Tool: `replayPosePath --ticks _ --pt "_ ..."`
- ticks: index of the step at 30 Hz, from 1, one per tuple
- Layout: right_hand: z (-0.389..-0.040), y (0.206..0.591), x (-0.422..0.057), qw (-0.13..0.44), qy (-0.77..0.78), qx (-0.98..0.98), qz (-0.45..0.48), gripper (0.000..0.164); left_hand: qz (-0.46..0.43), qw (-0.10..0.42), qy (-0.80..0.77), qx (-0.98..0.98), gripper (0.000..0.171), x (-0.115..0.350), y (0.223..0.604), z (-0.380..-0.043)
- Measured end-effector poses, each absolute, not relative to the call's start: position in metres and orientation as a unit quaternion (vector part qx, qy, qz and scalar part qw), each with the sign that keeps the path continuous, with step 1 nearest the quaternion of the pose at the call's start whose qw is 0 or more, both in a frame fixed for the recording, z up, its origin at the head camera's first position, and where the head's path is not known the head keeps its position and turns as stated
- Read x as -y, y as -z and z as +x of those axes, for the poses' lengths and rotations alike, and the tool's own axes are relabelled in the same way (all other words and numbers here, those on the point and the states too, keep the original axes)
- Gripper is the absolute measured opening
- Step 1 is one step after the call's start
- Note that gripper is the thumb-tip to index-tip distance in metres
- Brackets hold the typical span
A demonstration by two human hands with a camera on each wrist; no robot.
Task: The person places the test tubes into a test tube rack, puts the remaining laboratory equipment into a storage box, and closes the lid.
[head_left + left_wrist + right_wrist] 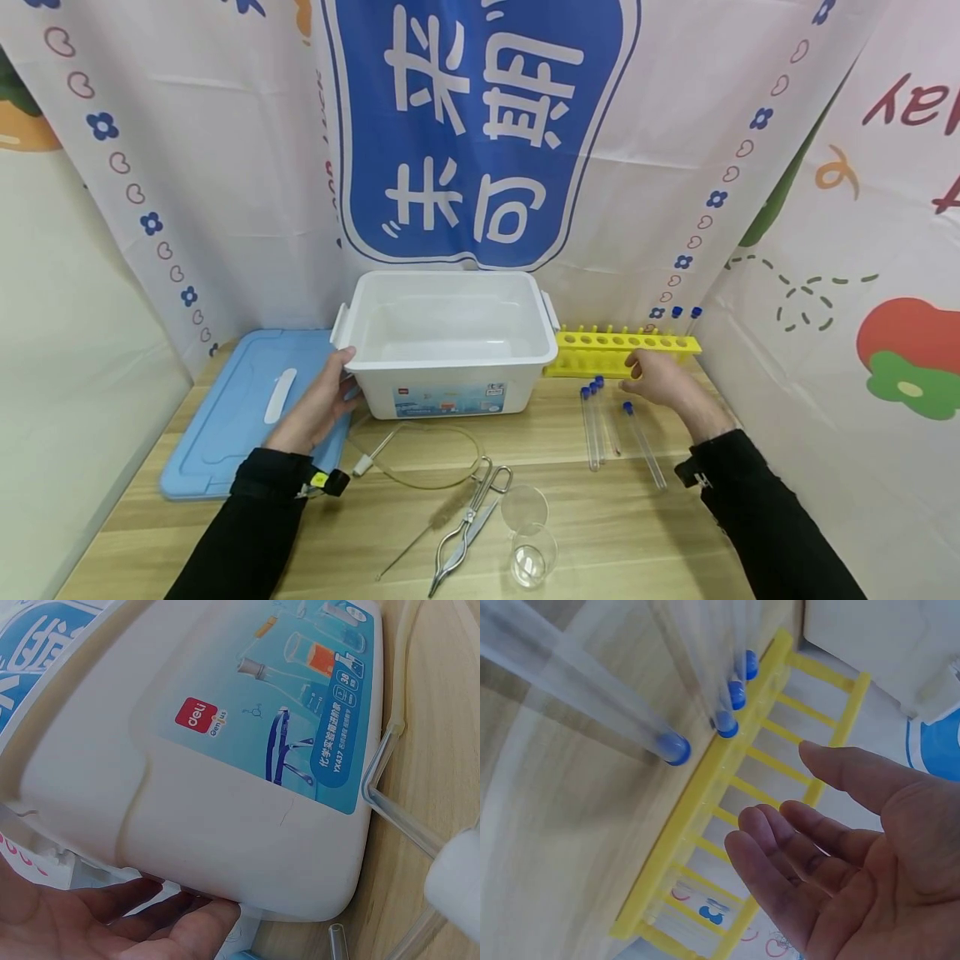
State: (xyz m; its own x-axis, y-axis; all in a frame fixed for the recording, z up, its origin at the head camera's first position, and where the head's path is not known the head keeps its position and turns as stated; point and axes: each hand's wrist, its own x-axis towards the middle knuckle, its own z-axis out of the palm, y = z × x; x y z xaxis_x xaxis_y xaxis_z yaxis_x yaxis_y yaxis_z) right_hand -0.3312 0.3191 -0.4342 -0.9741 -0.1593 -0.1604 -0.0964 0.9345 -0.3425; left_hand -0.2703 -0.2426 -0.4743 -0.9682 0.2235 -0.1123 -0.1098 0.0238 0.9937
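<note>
My left hand (318, 408) is at the left end of a white plastic bin (525, 392), its thumb near the rim. In the left wrist view, fingertips (214, 919) rest against the bin's lower side wall, below its blue label (300, 697). My right hand (663, 383) hovers in front of a yellow test tube rack (588, 367), fingers loosely bent and nothing between them. Two blue-capped test tubes (696, 313) stand at the rack's right end. Several more capped tubes lie on the table before it, one test tube (645, 446) apart from the others.
A blue lid (225, 433) lies left of the bin. In front are looped rubber tubing (435, 485), a white stopper (363, 465) on a glass tube, metal tongs (450, 558), a thin rod with a brownish handle (450, 507) and two clear round dishes (534, 571). Printed cloth hangs behind.
</note>
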Motion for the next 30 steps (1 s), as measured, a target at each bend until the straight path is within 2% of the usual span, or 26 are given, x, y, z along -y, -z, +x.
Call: replayPosePath --ticks 6,20,30 --pt "-0.331 0.441 -0.319 0.113 0.17 -0.977 -0.066 0.045 0.04 0.119 -0.695 -0.708 0.088 0.242 0.473 -0.27" --pt "-0.326 0.455 -0.318 0.146 0.161 -0.973 -0.075 0.045 0.03 0.121 -0.696 -0.708 0.085 0.242 0.473 -0.273" --pt "-0.324 0.466 -0.319 0.159 0.162 -0.971 -0.078 0.035 0.033 0.12 -0.694 -0.709 0.087 0.243 0.474 -0.272"
